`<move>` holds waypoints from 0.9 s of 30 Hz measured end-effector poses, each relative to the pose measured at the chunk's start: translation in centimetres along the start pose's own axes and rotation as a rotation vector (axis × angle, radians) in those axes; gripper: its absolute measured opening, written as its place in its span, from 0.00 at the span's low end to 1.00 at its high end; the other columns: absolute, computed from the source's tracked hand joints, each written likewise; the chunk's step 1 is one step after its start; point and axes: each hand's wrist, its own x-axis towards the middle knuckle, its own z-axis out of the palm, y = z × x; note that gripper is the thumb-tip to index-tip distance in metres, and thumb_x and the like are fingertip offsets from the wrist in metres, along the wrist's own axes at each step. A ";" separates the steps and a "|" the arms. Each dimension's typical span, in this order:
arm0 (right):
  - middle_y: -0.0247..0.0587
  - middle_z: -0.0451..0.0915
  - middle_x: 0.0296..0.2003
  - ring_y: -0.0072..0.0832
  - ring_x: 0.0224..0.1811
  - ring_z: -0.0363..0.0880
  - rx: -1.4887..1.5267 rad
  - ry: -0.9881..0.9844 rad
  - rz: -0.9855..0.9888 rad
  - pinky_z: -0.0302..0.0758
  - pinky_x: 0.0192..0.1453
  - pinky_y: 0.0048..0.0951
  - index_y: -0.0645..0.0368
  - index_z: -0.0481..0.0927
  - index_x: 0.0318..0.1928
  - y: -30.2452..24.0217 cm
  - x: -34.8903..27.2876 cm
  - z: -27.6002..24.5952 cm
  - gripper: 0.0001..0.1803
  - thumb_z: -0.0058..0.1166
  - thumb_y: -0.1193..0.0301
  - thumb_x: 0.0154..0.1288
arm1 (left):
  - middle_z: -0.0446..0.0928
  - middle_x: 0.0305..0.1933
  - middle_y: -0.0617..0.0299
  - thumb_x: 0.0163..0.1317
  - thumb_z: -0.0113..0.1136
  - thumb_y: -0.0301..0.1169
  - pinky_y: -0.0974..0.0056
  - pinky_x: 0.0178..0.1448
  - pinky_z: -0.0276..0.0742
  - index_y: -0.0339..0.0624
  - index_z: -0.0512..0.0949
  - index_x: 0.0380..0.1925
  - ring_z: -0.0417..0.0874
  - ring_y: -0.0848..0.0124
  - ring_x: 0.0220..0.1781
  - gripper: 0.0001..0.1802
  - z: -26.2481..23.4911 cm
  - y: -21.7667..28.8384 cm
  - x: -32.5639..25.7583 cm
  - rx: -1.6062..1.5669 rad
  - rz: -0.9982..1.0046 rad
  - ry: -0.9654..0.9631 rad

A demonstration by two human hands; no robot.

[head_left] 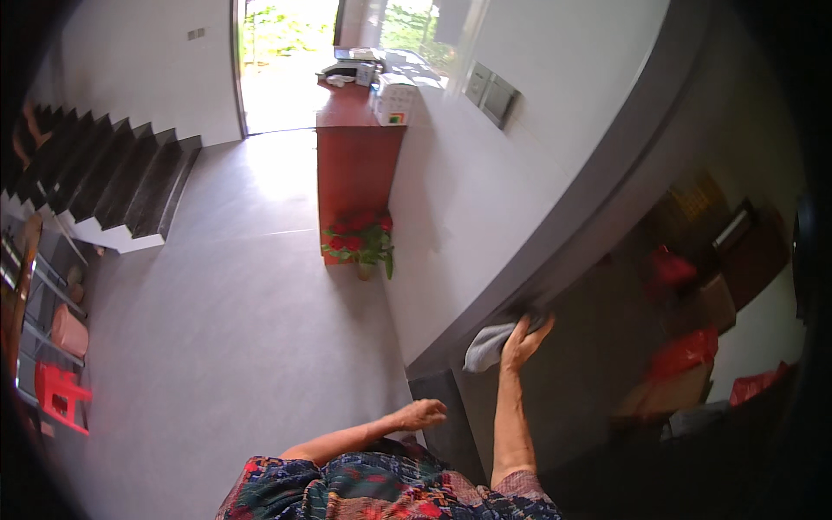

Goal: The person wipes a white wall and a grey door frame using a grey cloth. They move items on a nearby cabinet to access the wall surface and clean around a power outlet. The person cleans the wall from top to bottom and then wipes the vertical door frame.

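My right hand (523, 344) is closed on a grey cloth (487, 348) and presses it to the inner face of the dark grey door frame (562, 260). Part of the cloth hangs out on the left side of the hand, and the fingertips are partly lost in shadow. Lower and to the left, my left hand (422, 414) hovers in front of my body with its fingers curled in. Nothing shows in it, and it touches neither frame nor wall.
A white wall (485, 186) carries a switch panel (491, 94). Potted red flowers (357, 241) stand by a reddish-brown cabinet (355, 165). Dark stairs (113, 173) rise at the left, above a red stool (61, 394). Red bags (685, 354) and boxes lie in the dim room at right.
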 end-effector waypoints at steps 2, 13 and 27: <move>0.59 0.62 0.61 0.46 0.63 0.62 0.127 0.122 -0.014 0.59 0.66 0.37 0.70 0.56 0.64 -3.8 4.4 -1.0 0.31 0.49 0.70 0.65 | 0.79 0.46 0.50 0.64 0.54 0.42 0.59 0.52 0.75 0.37 0.74 0.50 0.80 0.59 0.49 0.22 -1.1 0.3 -0.4 -0.030 -0.051 0.101; 0.53 0.67 0.51 0.43 0.54 0.65 0.192 0.572 -0.379 0.61 0.60 0.41 0.66 0.64 0.58 -15.2 18.0 1.5 0.23 0.48 0.75 0.63 | 0.78 0.49 0.53 0.65 0.54 0.40 0.63 0.53 0.74 0.35 0.73 0.52 0.78 0.66 0.49 0.22 -3.9 2.7 -0.6 -0.126 -0.142 0.223; 0.59 0.69 0.48 0.48 0.52 0.67 -0.186 0.126 0.303 0.63 0.58 0.42 0.68 0.65 0.57 2.1 4.5 3.9 0.22 0.46 0.71 0.64 | 0.78 0.25 0.60 0.63 0.57 0.33 0.69 0.33 0.75 0.33 0.78 0.36 0.78 0.75 0.28 0.12 -3.9 5.1 1.5 -0.185 -0.076 0.398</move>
